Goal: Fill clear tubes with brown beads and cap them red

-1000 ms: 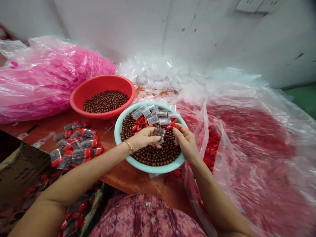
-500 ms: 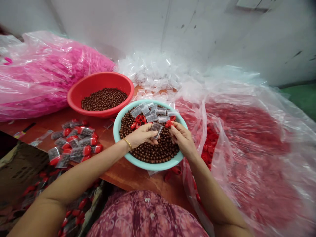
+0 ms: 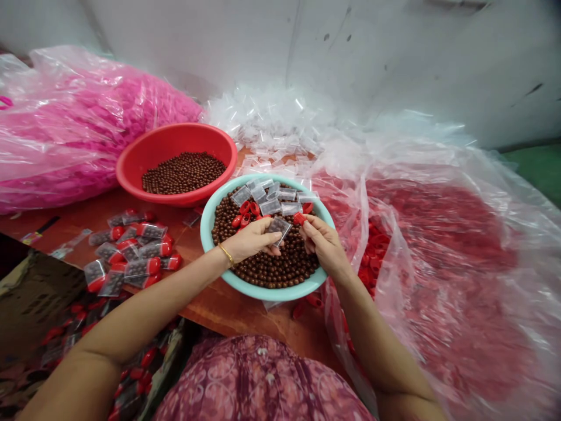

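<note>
Over a light-blue basin (image 3: 210,257) of brown beads (image 3: 276,275), my left hand (image 3: 252,238) pinches a small clear plastic case (image 3: 279,229) that looks dark with beads inside. My right hand (image 3: 324,241) grips a red plastic cap (image 3: 300,218) between thumb and fingers, just right of the case and apart from it. On the beads behind my hands lie several clear cases (image 3: 270,207) and, near my left hand, several red caps (image 3: 245,214).
A red basin (image 3: 175,134) of brown beads stands behind left, beside a bag of pink parts (image 3: 109,111). Filled red-capped cases (image 3: 142,269) lie on the table, with more in a box below left. Clear cases (image 3: 272,123) are heaped behind; a bag of red parts (image 3: 447,234) lies right.
The view has shifted slightly. My hands stay nearly in place, holding the same case and red cap; the cap's position between my right fingers differs a little.
</note>
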### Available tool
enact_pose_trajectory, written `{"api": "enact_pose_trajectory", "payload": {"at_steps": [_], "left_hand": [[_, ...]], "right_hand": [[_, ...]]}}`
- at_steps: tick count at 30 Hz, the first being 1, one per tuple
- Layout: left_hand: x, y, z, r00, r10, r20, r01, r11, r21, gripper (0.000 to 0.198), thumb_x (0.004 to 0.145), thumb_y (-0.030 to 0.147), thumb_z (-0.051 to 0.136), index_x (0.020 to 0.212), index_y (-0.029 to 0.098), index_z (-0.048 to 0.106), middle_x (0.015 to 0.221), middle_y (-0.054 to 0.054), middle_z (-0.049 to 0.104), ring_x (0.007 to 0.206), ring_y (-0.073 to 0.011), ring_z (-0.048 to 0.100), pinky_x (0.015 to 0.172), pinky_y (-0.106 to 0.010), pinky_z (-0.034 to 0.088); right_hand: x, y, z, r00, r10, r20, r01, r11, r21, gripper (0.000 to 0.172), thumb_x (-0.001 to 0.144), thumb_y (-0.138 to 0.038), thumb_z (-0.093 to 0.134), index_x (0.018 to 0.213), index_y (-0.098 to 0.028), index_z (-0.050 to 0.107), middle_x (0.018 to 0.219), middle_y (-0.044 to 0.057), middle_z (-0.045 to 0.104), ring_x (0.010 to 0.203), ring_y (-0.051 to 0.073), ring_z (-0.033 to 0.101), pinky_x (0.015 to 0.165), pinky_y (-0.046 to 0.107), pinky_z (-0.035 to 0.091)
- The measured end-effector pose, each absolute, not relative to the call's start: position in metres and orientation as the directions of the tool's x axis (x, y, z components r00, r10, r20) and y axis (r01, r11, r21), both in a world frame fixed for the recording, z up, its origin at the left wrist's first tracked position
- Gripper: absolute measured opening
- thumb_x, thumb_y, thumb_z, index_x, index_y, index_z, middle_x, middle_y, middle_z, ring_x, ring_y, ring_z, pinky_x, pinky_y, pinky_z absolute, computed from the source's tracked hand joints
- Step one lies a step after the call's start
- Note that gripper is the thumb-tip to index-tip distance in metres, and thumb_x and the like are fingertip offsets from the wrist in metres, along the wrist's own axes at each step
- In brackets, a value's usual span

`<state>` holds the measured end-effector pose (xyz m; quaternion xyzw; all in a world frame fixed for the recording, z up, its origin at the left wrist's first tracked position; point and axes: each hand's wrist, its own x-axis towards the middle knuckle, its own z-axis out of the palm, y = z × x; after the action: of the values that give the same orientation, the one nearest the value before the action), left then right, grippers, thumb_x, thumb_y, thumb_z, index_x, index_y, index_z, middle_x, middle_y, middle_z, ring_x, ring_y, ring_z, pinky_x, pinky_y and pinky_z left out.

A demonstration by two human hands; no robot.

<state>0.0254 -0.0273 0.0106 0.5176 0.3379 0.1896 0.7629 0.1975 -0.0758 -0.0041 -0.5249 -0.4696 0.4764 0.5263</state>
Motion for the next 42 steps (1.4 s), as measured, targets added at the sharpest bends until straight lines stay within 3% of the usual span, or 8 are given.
{"api": "enact_pose_trajectory", "payload": {"at_steps": [8, 12, 17, 25, 29, 34, 37, 42], "left_hand": [[0.026, -0.031, 0.005, 0.721, 0.674, -0.159, 0.04, 0.188, 0.981, 0.018, 0.078, 0.016, 0.059, 0.092, 0.014, 0.049, 0.086, 0.0, 0.057, 0.072, -0.0074, 0.056, 0.069, -0.023, 0.05], [0.025, -0.033, 0.004, 0.767, 0.623, -0.154, 0.044, 0.189, 0.981, 0.021, 0.079, 0.021, 0.06, 0.095, 0.015, 0.047, 0.085, -0.002, 0.062, 0.068, -0.0072, 0.058, 0.063, -0.021, 0.047], [0.025, -0.033, 0.002, 0.788, 0.606, -0.112, -0.026, 0.214, 0.976, 0.029, 0.077, 0.029, 0.064, 0.095, 0.014, 0.047, 0.078, 0.0, 0.061, 0.063, -0.0073, 0.059, 0.062, -0.022, 0.049], [0.024, -0.032, 0.005, 0.777, 0.61, -0.154, -0.008, 0.254, 0.967, 0.019, 0.078, 0.026, 0.06, 0.083, 0.014, 0.046, 0.07, 0.003, 0.058, 0.048, -0.0043, 0.054, 0.048, -0.017, 0.045], [0.025, -0.031, 0.005, 0.72, 0.669, -0.185, 0.021, 0.245, 0.969, 0.011, 0.083, 0.021, 0.052, 0.08, 0.014, 0.044, 0.068, 0.004, 0.057, 0.042, -0.0027, 0.05, 0.043, -0.015, 0.041], [0.025, -0.031, 0.008, 0.706, 0.656, -0.268, 0.074, 0.308, 0.948, 0.006, 0.085, 0.018, 0.046, 0.081, 0.014, 0.044, 0.069, 0.003, 0.058, 0.041, -0.0029, 0.05, 0.043, -0.015, 0.042], [0.024, -0.031, 0.01, 0.711, 0.657, -0.252, 0.044, 0.316, 0.948, 0.008, 0.084, 0.02, 0.049, 0.084, 0.014, 0.044, 0.069, 0.003, 0.058, 0.042, -0.0034, 0.052, 0.044, -0.015, 0.042], [0.021, -0.03, 0.009, 0.779, 0.596, -0.195, 0.007, 0.303, 0.953, 0.019, 0.079, 0.028, 0.059, 0.083, 0.014, 0.046, 0.069, 0.002, 0.059, 0.044, -0.0041, 0.053, 0.045, -0.016, 0.041]], "right_hand": [[0.206, -0.075, -0.006, 0.118, 0.993, 0.018, -0.098, 0.03, -0.995, 0.033, 0.07, -0.044, 0.069, 0.09, -0.021, 0.057, 0.065, -0.007, 0.056, 0.039, 0.003, 0.04, 0.038, 0.019, 0.037], [0.205, -0.077, -0.003, 0.149, 0.982, 0.117, 0.167, 0.092, -0.982, 0.032, 0.077, -0.036, 0.061, 0.105, -0.019, 0.06, 0.081, -0.001, 0.067, 0.045, 0.006, 0.049, 0.044, 0.021, 0.045], [0.195, -0.082, -0.002, 0.068, 0.856, 0.512, 0.672, 0.34, -0.658, 0.031, 0.08, -0.014, 0.05, 0.107, -0.02, 0.064, 0.105, 0.004, 0.071, 0.097, 0.017, 0.066, 0.089, 0.032, 0.053], [0.183, -0.084, -0.005, -0.049, 0.683, 0.729, 0.873, 0.384, -0.3, 0.034, 0.081, -0.007, 0.043, 0.104, -0.019, 0.065, 0.097, 0.005, 0.074, 0.09, 0.017, 0.069, 0.084, 0.03, 0.055], [0.188, -0.083, -0.004, 0.071, 0.746, 0.662, 0.86, 0.291, -0.419, 0.031, 0.083, -0.012, 0.045, 0.106, -0.019, 0.064, 0.099, 0.006, 0.073, 0.086, 0.017, 0.069, 0.08, 0.03, 0.055], [0.188, -0.082, -0.004, 0.227, 0.894, 0.386, 0.622, 0.171, -0.764, 0.025, 0.083, -0.028, 0.051, 0.103, -0.019, 0.062, 0.088, 0.004, 0.07, 0.063, 0.014, 0.064, 0.062, 0.028, 0.053], [0.183, -0.083, -0.002, 0.207, 0.961, 0.181, 0.342, 0.103, -0.934, 0.024, 0.08, -0.034, 0.054, 0.097, -0.018, 0.06, 0.066, -0.002, 0.061, 0.044, 0.009, 0.05, 0.046, 0.023, 0.044], [0.184, -0.079, 0.01, 0.01, 0.999, 0.049, 0.106, 0.047, -0.993, 0.025, 0.069, -0.032, 0.061, 0.091, -0.019, 0.061, 0.055, -0.008, 0.05, 0.039, 0.006, 0.039, 0.041, 0.022, 0.039]]}}
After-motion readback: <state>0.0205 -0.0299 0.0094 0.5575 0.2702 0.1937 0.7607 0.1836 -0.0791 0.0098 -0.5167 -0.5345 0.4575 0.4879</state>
